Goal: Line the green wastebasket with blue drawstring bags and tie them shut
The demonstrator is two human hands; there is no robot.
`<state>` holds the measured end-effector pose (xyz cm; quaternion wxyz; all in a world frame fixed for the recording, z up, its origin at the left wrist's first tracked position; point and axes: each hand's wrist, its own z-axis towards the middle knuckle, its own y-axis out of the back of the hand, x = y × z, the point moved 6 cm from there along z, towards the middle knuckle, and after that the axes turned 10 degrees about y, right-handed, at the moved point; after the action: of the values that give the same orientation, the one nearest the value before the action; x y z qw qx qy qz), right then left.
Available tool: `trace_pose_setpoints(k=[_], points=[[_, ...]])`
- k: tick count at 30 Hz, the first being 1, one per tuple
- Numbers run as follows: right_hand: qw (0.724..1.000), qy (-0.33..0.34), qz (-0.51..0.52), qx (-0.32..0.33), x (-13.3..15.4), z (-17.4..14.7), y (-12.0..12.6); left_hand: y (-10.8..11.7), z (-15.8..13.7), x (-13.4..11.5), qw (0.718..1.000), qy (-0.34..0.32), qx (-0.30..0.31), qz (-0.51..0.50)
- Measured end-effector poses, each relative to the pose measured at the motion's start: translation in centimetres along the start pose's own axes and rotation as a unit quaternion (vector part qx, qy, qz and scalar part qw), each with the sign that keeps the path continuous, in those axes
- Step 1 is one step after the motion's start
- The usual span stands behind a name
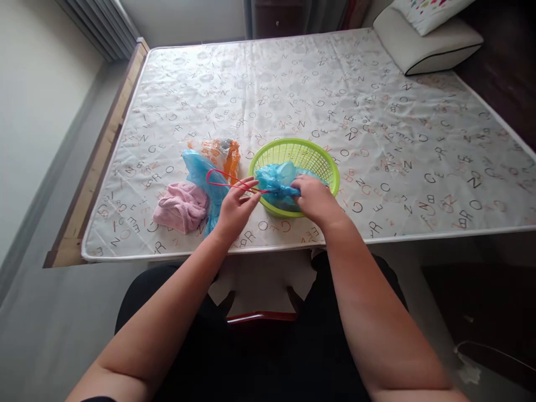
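Though pale, lettered mattress (268,100) near curtain (98,25)

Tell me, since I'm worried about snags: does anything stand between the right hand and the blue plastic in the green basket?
Nothing visible does: the right hand grips the blue plastic within the green basket. The red loop lies left of that grip, at the left hand.

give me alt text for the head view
A person's right hand grips a blue plastic bag at a green basket, with the left hand at a red cord loop. A pink cloth lies nearby on the letter-printed mattress.
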<state>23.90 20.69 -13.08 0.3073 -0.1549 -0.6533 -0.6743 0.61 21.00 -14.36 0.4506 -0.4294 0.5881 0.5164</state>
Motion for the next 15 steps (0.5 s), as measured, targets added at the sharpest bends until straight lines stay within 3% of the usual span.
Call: trace_pose_setpoints(k=[3, 5, 7, 11, 13, 15], points=[[0.977, -0.063, 0.134, -0.152, -1.5, -0.1, 2.3, -0.9, -0.6, 0.9, 0.996, -0.027, 0.017, 0.088], [0.929, -0.092, 0.247, -0.261, -2.0, -0.4, 4.0, -1.5, -0.9, 2.0, 0.994, -0.021, 0.039, 0.099], [0.874, -0.094, 0.350, -0.323, -1.5, -0.7, 5.3, -2.3, -1.3, 2.7, 0.991, -0.028, 0.068, 0.107], [0.783, -0.061, 0.485, -0.384, 2.4, -0.7, 8.0, -3.9, -1.9, 3.1, 0.979, -0.070, 0.106, 0.157], [0.766, -0.025, 0.513, -0.387, 5.1, 0.2, 9.6, -4.1, -1.8, 3.1, 0.979, -0.081, 0.099, 0.158], [0.776, 0.012, 0.515, -0.363, 7.8, 2.1, 11.2, -4.0, -1.6, 3.2, 0.981, -0.078, 0.088, 0.155]])
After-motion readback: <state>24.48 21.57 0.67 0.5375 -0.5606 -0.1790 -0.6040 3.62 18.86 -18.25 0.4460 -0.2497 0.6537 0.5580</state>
